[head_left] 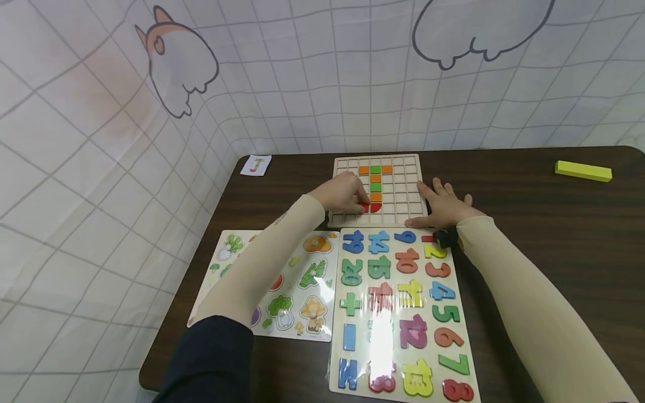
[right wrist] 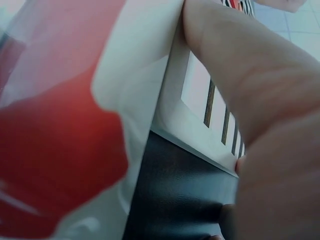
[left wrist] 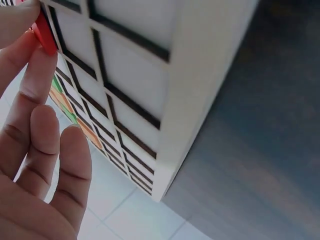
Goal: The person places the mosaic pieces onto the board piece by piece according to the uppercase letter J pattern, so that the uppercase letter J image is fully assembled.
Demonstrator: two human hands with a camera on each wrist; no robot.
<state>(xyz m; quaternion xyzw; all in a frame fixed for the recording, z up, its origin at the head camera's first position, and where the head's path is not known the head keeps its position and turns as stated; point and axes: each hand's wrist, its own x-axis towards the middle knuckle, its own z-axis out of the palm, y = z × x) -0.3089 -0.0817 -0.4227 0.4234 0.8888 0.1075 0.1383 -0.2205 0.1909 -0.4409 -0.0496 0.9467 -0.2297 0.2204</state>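
Note:
A wooden grid board (head_left: 405,193) lies near the far edge of the table. Orange and green square tiles (head_left: 375,187) form a T on it, with a rounded red tile (head_left: 375,207) at the foot of the stem. My left hand (head_left: 342,193) pinches another red tile (left wrist: 46,35) between thumb and fingers, low over the cells just left of that foot. Its other fingers are loosely bent above the grid. With fingers spread, my right hand (head_left: 445,207) rests at the board's right edge, its thumb (right wrist: 225,45) along the near corner.
A number puzzle board (head_left: 335,358) lies in front of the grid board, beside a vegetable picture board (head_left: 322,333) partly under my left arm. A small picture card (head_left: 256,165) is at the far left corner, a yellow bar (head_left: 583,170) at the far right. A sheet (head_left: 312,84) hangs behind.

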